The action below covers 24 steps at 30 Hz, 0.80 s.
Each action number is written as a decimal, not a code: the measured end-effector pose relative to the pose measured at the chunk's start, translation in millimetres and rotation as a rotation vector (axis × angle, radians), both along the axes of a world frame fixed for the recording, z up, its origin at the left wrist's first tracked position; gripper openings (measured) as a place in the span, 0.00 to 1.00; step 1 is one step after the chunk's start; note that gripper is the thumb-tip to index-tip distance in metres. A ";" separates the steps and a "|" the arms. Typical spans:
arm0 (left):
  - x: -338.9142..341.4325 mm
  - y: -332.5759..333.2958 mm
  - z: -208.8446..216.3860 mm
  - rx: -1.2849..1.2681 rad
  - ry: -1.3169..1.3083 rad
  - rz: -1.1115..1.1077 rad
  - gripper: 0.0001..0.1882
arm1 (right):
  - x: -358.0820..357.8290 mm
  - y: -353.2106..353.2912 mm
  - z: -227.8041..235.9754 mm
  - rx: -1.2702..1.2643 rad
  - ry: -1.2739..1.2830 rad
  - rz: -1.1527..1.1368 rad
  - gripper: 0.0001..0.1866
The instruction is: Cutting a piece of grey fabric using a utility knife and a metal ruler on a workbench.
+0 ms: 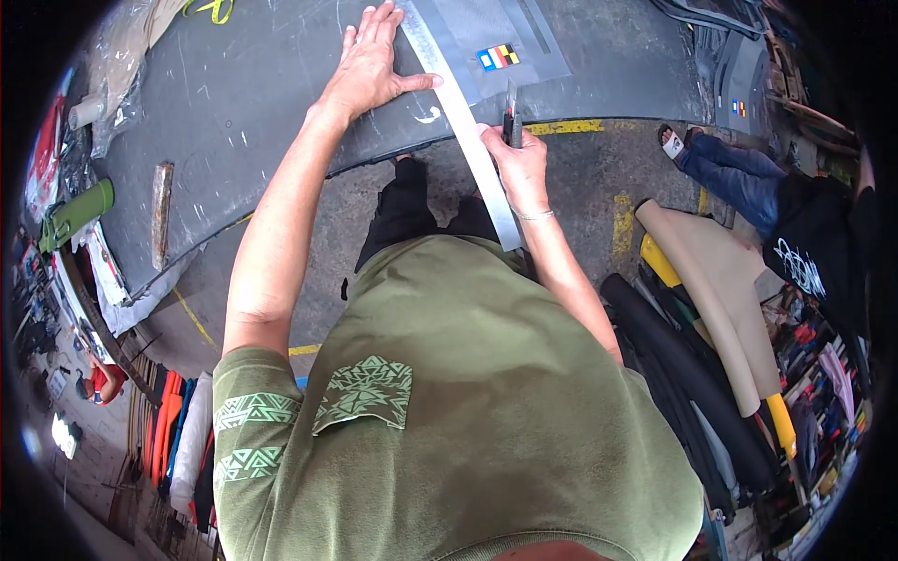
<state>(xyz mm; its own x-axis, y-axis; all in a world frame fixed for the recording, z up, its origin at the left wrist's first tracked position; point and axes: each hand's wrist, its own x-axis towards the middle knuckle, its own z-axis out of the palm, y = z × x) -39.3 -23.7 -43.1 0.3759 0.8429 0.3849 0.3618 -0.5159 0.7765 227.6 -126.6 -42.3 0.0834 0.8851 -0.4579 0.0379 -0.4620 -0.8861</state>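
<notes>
A long straight metal ruler (482,164) lies slantwise over the dark tabletop, its near end jutting past the table edge towards my body. My left hand (368,70) rests flat at its far part, fingers stretched out and the thumb touching the ruler. On the ruler's right side, my right hand (524,173) is closed round a utility knife (511,122) with its blade pointing away from me. The grey sheet (550,67) beyond the knife bears a small patch of coloured squares (498,58). Whether the blade touches anything is unclear.
The dark table (234,122) carries a yellow tape measure (217,9) and a narrow wooden strip (162,215). A green roll (79,215) sits at the left. Beige material (697,299) and black rolls (687,374) stand to the right, near another person in jeans (734,173).
</notes>
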 end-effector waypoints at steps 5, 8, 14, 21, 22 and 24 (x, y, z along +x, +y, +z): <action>27.4 4.2 41.6 -0.300 0.764 0.228 0.63 | 5.5 -2.8 -5.8 -0.004 -0.031 -0.011 0.08; 29.9 6.0 57.3 -0.329 0.850 0.232 0.63 | 3.4 -0.1 -4.8 0.020 -0.010 -0.001 0.08; 38.4 13.5 65.0 -0.346 0.991 0.278 0.63 | 2.5 0.9 3.0 -0.040 0.016 0.008 0.09; 18.5 11.2 40.3 -0.036 0.317 0.095 0.64 | 10.5 1.7 -8.0 -0.045 -0.071 0.058 0.11; 44.9 18.0 64.8 -0.234 0.681 0.166 0.64 | 17.2 0.3 -14.7 -0.017 -0.117 0.071 0.12; 41.0 17.2 69.0 -0.437 1.051 0.273 0.64 | 15.1 2.0 18.5 -0.008 -0.255 0.086 0.16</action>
<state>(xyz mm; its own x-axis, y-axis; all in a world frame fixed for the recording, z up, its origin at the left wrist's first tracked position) 1.7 -6.5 25.9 0.1227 0.9285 -0.3505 0.9890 -0.0850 0.1210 242.7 -124.7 -23.7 0.1219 0.8904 -0.4386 0.2990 -0.4543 -0.8392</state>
